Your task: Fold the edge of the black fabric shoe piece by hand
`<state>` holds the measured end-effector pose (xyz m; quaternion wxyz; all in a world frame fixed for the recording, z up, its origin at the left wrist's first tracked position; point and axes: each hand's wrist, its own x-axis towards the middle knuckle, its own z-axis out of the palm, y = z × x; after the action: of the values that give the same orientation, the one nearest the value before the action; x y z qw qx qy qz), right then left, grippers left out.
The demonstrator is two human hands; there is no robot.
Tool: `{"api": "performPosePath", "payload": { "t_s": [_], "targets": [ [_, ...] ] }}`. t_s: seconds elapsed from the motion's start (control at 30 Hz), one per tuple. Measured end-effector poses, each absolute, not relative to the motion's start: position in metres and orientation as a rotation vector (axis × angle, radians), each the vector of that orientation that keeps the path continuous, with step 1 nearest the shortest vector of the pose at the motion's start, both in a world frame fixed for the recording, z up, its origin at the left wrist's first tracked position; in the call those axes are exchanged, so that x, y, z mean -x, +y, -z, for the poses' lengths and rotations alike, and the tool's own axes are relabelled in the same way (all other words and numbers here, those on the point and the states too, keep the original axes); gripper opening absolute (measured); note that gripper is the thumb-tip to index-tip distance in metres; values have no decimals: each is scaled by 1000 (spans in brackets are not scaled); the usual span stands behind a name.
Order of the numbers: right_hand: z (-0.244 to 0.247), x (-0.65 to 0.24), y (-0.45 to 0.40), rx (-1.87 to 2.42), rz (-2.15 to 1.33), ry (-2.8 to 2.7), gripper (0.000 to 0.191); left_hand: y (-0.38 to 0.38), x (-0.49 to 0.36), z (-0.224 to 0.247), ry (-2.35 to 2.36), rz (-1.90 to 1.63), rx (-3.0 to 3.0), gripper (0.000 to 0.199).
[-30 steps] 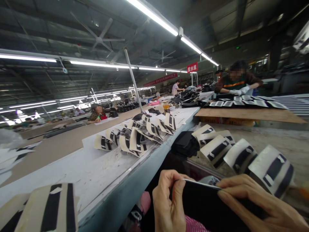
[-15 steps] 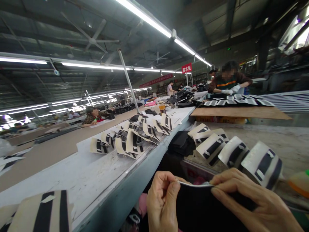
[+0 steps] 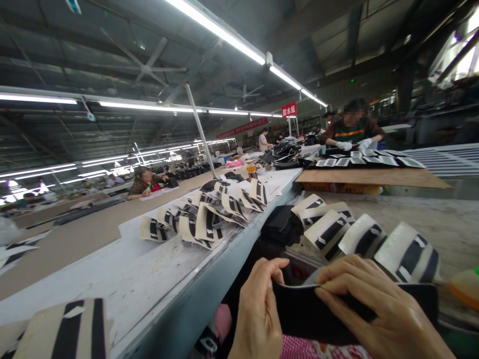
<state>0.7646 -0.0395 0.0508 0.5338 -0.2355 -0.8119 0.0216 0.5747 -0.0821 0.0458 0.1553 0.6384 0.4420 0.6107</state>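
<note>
A black flexible panel (image 3: 299,311) with a thin pale top edge is held in front of me, bowed slightly. My left hand (image 3: 260,309) grips its left end, the index finger curled over the top edge. My right hand (image 3: 368,294) pinches that edge farther right between thumb and fingers. Part of the panel is hidden behind my right hand, and its rounded corner shows past the knuckles. Just beyond lie several curved cream pieces with black stripes (image 3: 407,252). A stack of black pieces (image 3: 282,224) sits to their left.
On the long white table (image 3: 149,279) at left lies a cluster of cream-and-black pieces (image 3: 205,219); another striped piece (image 3: 67,329) is near its front. A gloved co-worker (image 3: 352,129) stands behind a brown board (image 3: 374,176). An orange-and-white container (image 3: 464,289) is at right.
My left hand has shifted its grip, its index finger now extended over the edge. The panel has tilted, showing its right corner and red patterned cloth below. My right hand has moved slightly left.
</note>
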Motion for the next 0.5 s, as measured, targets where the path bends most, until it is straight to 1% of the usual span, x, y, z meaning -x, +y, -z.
{"api": "performPosePath", "payload": {
  "t_s": [0.1, 0.2, 0.3, 0.33, 0.4, 0.43, 0.5],
  "targets": [
    [-56, -763, -41, 538, -32, -1931, 24, -82, -581, -37, 1339, -1829, -1704, 31],
    [-61, -765, -42, 550, -67, -1981, 26, -86, -583, -34, 1394, -1754, -1630, 31],
    [-64, -769, -40, 516, -122, -1994, 29, -90, -584, -34, 1488, -1676, -1769, 40],
    [-65, -770, -38, 497, -144, -1997, 31, -89, -584, -34, 1511, -1640, -1813, 39],
    [-64, -769, -33, 456, -209, -2022, 33, -86, -584, -33, 1482, -1537, -1856, 24],
    [-62, -768, -30, 440, -250, -2033, 32, -84, -584, -32, 1440, -1494, -1864, 20],
    [-56, -764, -25, 436, -328, -2041, 33, -78, -583, -30, 1369, -1447, -1888, 23]
  ]
}}
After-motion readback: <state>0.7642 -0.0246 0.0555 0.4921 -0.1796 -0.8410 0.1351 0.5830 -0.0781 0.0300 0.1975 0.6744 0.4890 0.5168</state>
